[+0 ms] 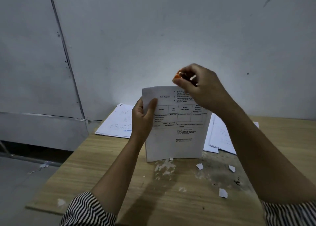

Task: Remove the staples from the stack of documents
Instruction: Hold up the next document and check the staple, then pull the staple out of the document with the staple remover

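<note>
Holding the stapled document (176,123) upright, I have its bottom edge resting on the wooden surface (119,174) and its long axis running up from there, printed face toward me. My left hand (143,116) grips the left edge about two thirds of the way up, thumb across the front and fingers behind. My right hand (200,87) is at the top right corner, fingers curled around a small orange tool (178,76), which I take to be a staple remover, though its working end is hidden and I cannot see the staple itself. That corner is what the coming move turns on: it lies straight under the right hand and well above the left, so I judge the right hand does the prying while the left only braces the sheets. Torn paper scraps (223,192) lie scattered on the surface near me, and flat stacks of papers lie beyond the document, one on the left (118,121) and one on the right (220,136).
</note>
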